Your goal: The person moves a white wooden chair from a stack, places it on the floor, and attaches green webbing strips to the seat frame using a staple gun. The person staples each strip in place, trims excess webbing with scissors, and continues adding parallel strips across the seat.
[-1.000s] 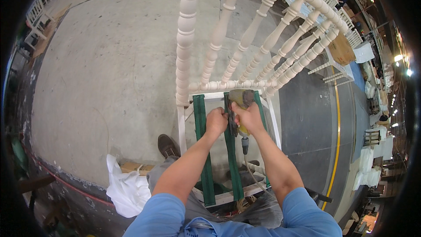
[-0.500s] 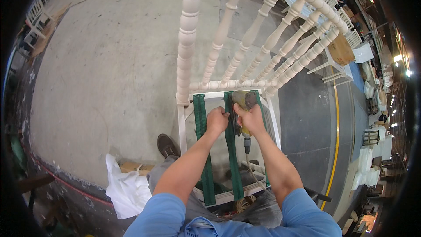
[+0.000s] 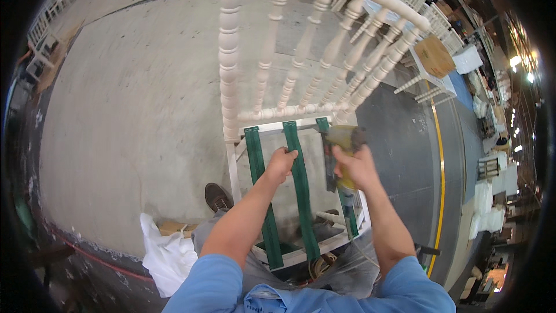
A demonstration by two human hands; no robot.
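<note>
A white wooden chair (image 3: 231, 110) with turned spindles stands in front of me, its open seat frame crossed by three green webbing straps. My left hand (image 3: 280, 164) grips the middle green strap (image 3: 302, 197) near the back rail. My right hand (image 3: 358, 168) holds a yellow-green staple gun (image 3: 343, 142) over the right strap (image 3: 327, 145), close to the seat's back corner. The left strap (image 3: 260, 191) lies flat across the frame, touched by neither hand.
Grey concrete floor spreads to the left. A white bag (image 3: 165, 252) and my brown shoe (image 3: 217, 197) lie at lower left. A yellow floor line (image 3: 443, 174) runs along the right, past stacked white chairs (image 3: 428, 0) and a cardboard-topped piece (image 3: 433, 57).
My right hand has carried the staple gun from the middle strap over to the right strap. My left hand stays on the middle strap. My view has tilted slightly.
</note>
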